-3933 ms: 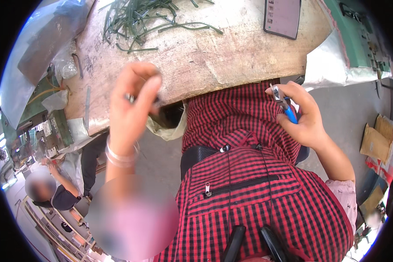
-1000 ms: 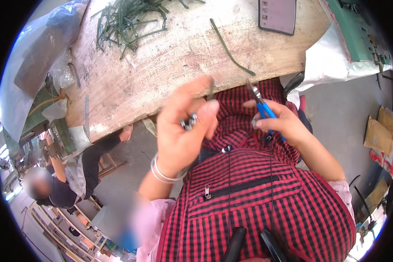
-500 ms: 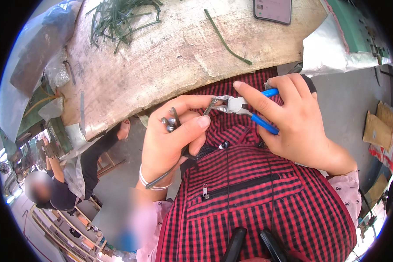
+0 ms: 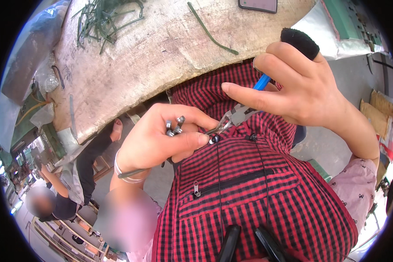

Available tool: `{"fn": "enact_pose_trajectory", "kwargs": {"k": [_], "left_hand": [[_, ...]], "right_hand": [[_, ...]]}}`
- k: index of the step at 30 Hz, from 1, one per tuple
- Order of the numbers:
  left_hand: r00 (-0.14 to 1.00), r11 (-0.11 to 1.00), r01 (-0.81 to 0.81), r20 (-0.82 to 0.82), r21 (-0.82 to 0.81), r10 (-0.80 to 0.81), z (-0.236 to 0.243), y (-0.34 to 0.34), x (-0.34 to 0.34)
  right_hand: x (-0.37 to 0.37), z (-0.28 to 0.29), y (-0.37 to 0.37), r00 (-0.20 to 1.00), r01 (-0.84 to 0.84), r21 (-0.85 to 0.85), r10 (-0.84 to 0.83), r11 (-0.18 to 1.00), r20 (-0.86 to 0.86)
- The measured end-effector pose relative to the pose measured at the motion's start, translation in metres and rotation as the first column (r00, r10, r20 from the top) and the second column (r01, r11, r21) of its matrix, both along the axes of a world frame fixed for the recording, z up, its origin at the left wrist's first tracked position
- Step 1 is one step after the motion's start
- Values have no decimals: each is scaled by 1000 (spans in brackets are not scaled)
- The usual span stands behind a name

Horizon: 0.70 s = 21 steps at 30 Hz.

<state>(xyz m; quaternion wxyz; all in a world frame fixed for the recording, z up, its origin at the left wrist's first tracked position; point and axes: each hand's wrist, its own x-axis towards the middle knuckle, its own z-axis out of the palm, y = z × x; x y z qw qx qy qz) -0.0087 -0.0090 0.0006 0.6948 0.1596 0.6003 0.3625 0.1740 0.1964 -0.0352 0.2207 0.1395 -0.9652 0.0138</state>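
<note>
Over my checked lap, my left hand (image 4: 153,135) is closed, thumb and index finger pinching the end of a dark strip at the plier tips. Several small silver metal pieces (image 4: 178,129) stick out between its other fingers. A dark strip tail (image 4: 133,173) shows below this hand, beside a white wrist band. My right hand (image 4: 292,87) is closed round a pair of blue-handled pliers (image 4: 239,115). Their metal jaws reach to the left fingertips and touch the strip end there. One blue handle shows; the other is hidden behind the hand.
A worn wooden table (image 4: 139,65) spans the far side, bearing a pile of dark green strips (image 4: 105,19), one loose strip (image 4: 209,30) and a phone (image 4: 258,4). Plastic bags (image 4: 35,48) lie at the left. Another person (image 4: 63,198) is at lower left. Cardboard (image 4: 375,113) stands at right.
My right hand has turned and lifted at the wrist, tilting the pliers. Both hands have shifted slightly left, and the plier tips are lower, near the apron's cord stoppers.
</note>
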Motion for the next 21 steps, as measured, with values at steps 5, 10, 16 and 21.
{"fn": "enact_pose_trajectory", "kwargs": {"k": [5,10,16,21], "left_hand": [[996,995,-81,26,62,79,-2,-2,3],[958,970,-161,266,181,110,-27,-15,4],[991,992,-58,129,110,43,-16,-5,-1],[998,994,-15,56,111,8,-8,1,1]], "right_hand": [[5,9,-2,987,58,-56,-49,997,153],[20,-34,-23,982,150,-388,-92,909,165],[11,-16,-11,991,137,-162,-137,977,14],[5,-1,4,999,28,-71,-25,997,39]]}}
